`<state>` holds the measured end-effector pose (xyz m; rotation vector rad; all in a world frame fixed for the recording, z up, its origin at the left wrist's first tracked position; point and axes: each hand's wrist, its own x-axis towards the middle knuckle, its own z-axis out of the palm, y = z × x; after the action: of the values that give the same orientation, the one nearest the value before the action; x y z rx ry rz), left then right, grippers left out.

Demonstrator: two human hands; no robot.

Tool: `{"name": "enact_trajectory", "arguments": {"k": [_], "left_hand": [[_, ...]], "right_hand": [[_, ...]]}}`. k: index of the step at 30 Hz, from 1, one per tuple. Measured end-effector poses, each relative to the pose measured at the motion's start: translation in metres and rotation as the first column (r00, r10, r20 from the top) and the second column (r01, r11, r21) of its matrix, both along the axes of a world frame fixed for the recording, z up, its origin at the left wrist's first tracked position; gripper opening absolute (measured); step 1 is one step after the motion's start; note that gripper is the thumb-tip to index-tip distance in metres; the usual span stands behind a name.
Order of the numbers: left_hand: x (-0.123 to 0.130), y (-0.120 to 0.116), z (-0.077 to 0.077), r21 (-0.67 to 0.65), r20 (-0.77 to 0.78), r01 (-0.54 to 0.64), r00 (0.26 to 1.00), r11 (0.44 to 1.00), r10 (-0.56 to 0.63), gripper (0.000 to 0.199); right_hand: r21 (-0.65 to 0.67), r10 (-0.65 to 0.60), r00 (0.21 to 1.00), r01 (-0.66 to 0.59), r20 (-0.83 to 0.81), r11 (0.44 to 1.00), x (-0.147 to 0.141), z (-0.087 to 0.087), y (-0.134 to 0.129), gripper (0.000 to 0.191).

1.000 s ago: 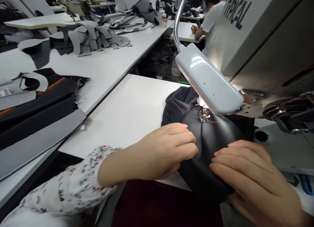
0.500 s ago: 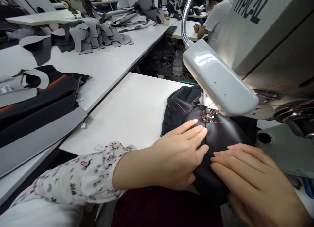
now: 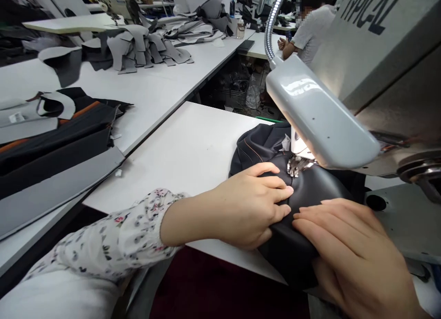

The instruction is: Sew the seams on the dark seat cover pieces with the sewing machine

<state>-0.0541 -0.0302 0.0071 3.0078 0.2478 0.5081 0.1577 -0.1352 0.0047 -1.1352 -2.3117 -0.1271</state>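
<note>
On black material [image 3: 319, 185], left hand [image 3: 246, 211] spread, right hand [image 3: 356, 252] pressed together, any grip underneath hidden

Left hand [image 3: 246, 209], loosely curled a second ago, now splayed on the black material [image 3: 319, 188].

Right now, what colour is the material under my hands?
The material is black with a slight sheen, clearest in the head view.
</note>
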Motion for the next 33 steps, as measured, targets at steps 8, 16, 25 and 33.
{"name": "enact_trajectory", "arguments": {"k": [8,16,25,33], "left_hand": [[0.006,0.02,0.0,0.028,0.061,0.08,0.995,0.996,-0.082,0.023],[0.01,0.036,-0.001,0.013,0.054,0.141,0.988,0.99,-0.142,0.027],[0.01,0.056,-0.002,0.01,0.078,0.189,0.979,0.982,-0.19,0.028],[0.005,0.052,-0.01,0.03,0.105,0.223,0.969,0.974,-0.225,0.027]], "right_hand": [[0.069,0.031,0.999,-0.032,0.017,0.997,0.006,-0.001,0.012,0.029],[0.078,0.03,0.999,-0.031,0.016,0.996,0.015,-0.009,0.023,0.029],[0.087,0.006,0.999,-0.01,0.041,0.996,0.024,-0.009,0.037,0.029],[0.152,-0.011,0.998,0.001,0.066,0.988,0.033,-0.014,0.049,0.029]]}}
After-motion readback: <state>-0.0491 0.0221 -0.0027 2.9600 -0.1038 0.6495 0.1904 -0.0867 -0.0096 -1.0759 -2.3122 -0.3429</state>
